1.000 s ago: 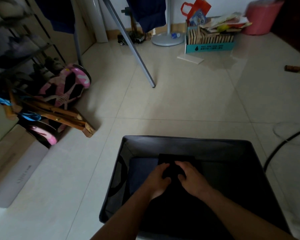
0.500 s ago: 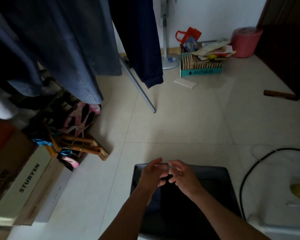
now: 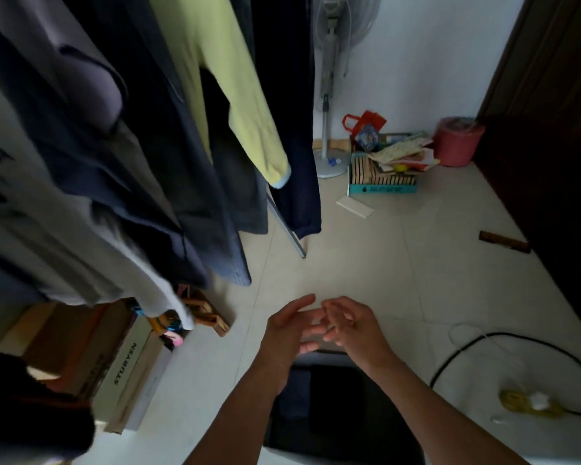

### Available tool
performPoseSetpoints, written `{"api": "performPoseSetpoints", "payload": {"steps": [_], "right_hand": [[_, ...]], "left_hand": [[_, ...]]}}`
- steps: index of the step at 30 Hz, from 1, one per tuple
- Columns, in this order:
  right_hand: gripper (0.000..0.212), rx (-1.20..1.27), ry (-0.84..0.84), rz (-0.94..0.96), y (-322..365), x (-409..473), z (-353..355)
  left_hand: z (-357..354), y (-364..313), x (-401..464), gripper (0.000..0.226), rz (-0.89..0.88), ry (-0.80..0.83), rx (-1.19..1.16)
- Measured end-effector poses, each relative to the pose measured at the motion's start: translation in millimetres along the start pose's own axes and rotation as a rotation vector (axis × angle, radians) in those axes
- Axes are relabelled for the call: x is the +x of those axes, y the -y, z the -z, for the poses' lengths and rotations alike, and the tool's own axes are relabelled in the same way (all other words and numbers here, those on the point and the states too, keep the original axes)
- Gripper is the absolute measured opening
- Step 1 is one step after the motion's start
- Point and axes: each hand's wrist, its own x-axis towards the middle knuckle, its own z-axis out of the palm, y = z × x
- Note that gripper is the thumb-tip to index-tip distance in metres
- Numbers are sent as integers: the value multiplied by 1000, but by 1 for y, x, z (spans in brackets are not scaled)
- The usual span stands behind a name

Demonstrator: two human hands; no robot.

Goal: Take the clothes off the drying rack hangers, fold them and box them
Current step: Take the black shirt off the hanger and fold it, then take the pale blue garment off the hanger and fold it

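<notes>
My left hand (image 3: pixel 291 330) and my right hand (image 3: pixel 353 325) hover side by side above the far edge of the dark fabric box (image 3: pixel 373 427), fingers loose and empty, fingertips nearly touching. Dark folded clothes (image 3: pixel 336 397) lie inside the box below my forearms. Several garments hang from the rack at the upper left: a light grey shirt (image 3: pixel 64 236), dark navy clothes (image 3: pixel 168 196), a yellow-green long-sleeved top (image 3: pixel 249 129) and navy trousers (image 3: pixel 296 162).
A rack leg (image 3: pixel 291 234) slants to the floor ahead. Cardboard boxes (image 3: pixel 128 370) and wooden pieces (image 3: pixel 208 317) sit left. A black cable (image 3: pixel 503 344) curves right. A fan stand (image 3: pixel 327 129), a teal box of clutter (image 3: pixel 383 176) and a pink bucket (image 3: pixel 458 140) stand by the wall.
Both hands left the folded clothes in the box and rose above its far edge. The view tilted upward, bringing the hanging clothes into sight.
</notes>
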Motion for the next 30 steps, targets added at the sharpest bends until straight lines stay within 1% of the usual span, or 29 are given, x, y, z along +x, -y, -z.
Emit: {"api": "performPoseSetpoints", "payload": {"steps": [1,4,8,14,20,25,28,30], "right_hand": [[20,-20,-1,10,29,-7,1],[20,4,22,81,86,-24,4],[20,-27,58,194,156,-33,9],[18,-74,180,373,242,-35,21],[17,-64,317,487,295,-35,18],[18,-67,417,588,324,-32,4],[19,-82,469,697,344,-33,-16],[20,-45,543,771,362,-44,-35]], "left_hand": [[2,-25,-17,29,-21,-10,12],[2,-70,-49,28,-94,-15,-16],[1,-127,-85,30,-222,-39,-35],[-11,-201,-127,26,-410,-175,-12],[-14,-234,-154,24,-492,-315,-45],[-14,-252,-184,25,-553,-413,-67],[-5,-256,-206,25,-611,-526,-33],[5,-260,-225,26,-660,-639,4]]}}
